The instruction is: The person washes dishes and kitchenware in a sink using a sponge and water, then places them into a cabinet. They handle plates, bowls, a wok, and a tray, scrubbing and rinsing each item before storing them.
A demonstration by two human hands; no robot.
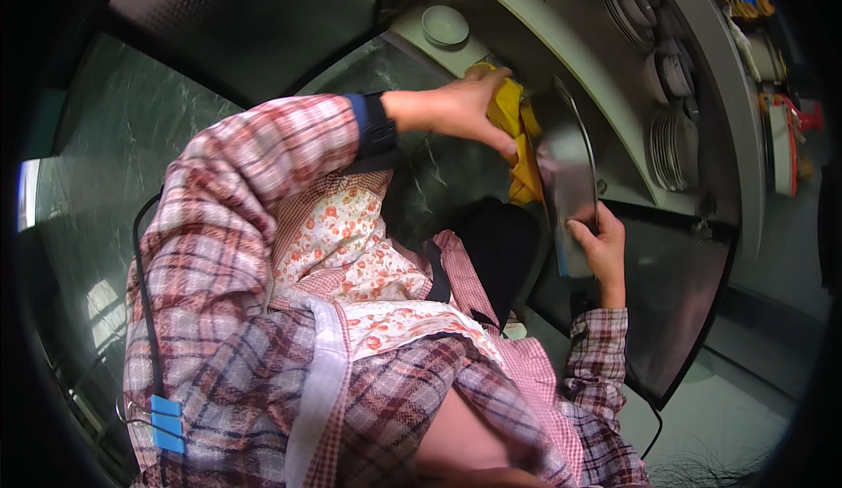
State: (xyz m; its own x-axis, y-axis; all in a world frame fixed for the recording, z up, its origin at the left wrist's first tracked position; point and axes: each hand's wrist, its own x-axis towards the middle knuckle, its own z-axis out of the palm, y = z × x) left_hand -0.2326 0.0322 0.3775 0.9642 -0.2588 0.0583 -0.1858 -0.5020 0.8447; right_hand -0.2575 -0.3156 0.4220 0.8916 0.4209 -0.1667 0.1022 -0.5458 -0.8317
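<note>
My left hand (464, 110) holds a yellow cloth (506, 110), its thumb and fingers spread over the folds. Part of the cloth hangs below the thumb, close against a shiny metal tray (569, 159). That tray is tilted up on its edge, so I see it from the side. My right hand (602, 241) grips its near end, thumb on the near face and fingers behind. Just beyond the cloth, a white bowl (445, 25) rests on the lower shelf (421, 41) of an open cabinet.
Stacked plates (672, 152) and bowls (671, 77) stand on the upper shelf. Open dark cabinet doors (263, 8) flank the shelves, the other door (651, 291) at right. Above is a countertop edge (750, 133) with items. Dark marbled floor tiles (131, 100) lie at left.
</note>
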